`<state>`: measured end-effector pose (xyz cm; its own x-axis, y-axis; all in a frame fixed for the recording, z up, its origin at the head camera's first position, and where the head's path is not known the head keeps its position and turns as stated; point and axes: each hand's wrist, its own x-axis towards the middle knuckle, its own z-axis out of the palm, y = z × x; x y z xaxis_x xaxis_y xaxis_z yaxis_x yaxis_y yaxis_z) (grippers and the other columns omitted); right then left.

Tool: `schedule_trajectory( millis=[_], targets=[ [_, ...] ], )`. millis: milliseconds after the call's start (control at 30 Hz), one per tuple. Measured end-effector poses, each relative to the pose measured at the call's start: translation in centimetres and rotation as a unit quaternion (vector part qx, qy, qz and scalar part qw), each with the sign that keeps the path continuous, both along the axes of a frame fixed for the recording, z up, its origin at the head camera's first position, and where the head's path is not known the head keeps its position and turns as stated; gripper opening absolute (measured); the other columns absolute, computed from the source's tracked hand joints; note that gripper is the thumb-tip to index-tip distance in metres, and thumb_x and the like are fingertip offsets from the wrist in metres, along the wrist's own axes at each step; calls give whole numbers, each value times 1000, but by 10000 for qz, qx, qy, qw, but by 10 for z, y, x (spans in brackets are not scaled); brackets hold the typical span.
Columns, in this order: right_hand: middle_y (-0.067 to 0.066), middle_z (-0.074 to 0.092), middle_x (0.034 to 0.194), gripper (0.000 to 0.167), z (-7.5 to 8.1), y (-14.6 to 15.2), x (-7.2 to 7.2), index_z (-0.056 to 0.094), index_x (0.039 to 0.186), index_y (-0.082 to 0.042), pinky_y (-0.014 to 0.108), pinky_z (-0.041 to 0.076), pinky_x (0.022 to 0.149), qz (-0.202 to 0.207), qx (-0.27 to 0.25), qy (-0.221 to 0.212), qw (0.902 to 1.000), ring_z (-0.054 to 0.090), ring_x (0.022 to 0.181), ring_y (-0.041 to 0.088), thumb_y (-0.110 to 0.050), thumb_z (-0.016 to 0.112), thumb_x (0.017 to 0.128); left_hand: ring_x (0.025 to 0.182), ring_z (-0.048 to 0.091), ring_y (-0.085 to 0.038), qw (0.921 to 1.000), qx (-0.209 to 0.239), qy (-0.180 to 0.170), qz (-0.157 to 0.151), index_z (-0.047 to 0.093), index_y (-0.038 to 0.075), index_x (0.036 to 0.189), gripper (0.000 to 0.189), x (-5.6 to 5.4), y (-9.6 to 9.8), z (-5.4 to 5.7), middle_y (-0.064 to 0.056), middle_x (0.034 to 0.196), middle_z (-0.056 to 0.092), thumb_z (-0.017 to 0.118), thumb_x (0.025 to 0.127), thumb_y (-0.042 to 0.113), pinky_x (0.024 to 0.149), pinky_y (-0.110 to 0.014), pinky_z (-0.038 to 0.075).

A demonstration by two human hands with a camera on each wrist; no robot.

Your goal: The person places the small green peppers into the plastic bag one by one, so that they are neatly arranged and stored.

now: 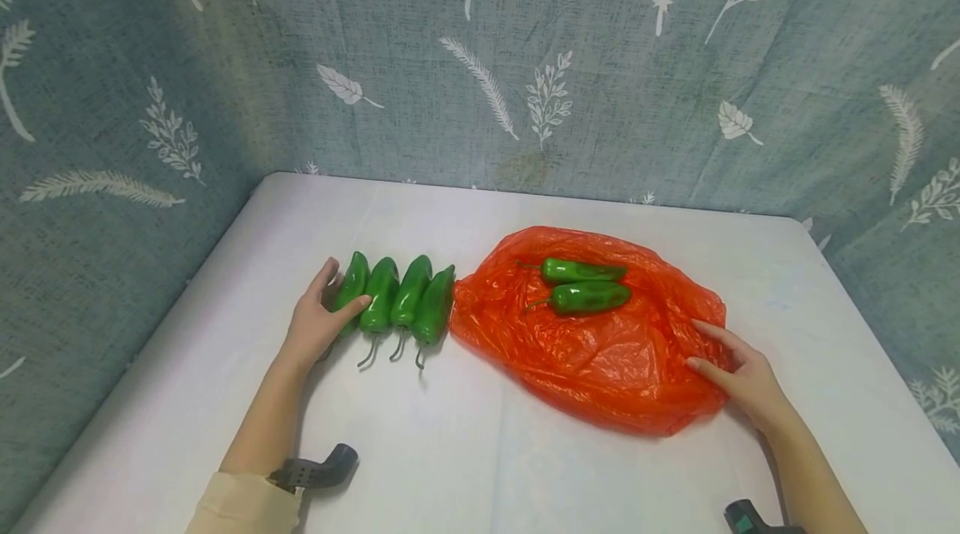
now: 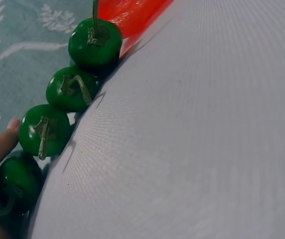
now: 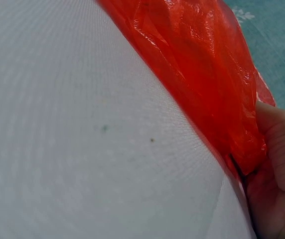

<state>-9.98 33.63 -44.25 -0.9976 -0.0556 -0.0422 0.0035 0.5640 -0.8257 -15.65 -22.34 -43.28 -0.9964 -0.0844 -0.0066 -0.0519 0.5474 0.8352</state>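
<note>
Four green peppers stand in a slanting row on the left half of the table, stems towards me. My left hand is around the leftmost pepper. Its thumb crosses over that pepper and reaches the second pepper; the other fingers lie on its far left side, partly hidden. A crumpled red plastic bag lies flat to the right, with an upper pepper and a lower pepper on it. At the bag's right edge rests my right hand, thumb and fingers extended and spread apart on the plastic.
The white table has rounded back corners. Greenish-blue leaf-patterned cloth hangs behind it and at both sides. The rightmost pepper of the row lies right at the bag's narrow left end.
</note>
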Motion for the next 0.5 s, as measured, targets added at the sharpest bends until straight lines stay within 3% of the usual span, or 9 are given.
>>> schedule_trajectory(
  millis=[200,500],
  targets=[
    [8,42,135,59,3,0,1,39,144,-15,18,53,77,66,-188,33,9998,47,103,-13,-28,62,91,142,18,-37,9998,-4,-180,3,5,11,153,92,0,-1,3,-18,155,19,62,89,45,115,-52,14],
    [18,39,140,62,3,1,0,38,145,-17,19,53,78,13,-70,-98,9999,44,102,-14,-33,62,91,140,19,-44,9975,-568,-372,-204,10,3,151,89,1,-6,10,-25,152,21,56,91,48,113,-57,17]
  ],
)
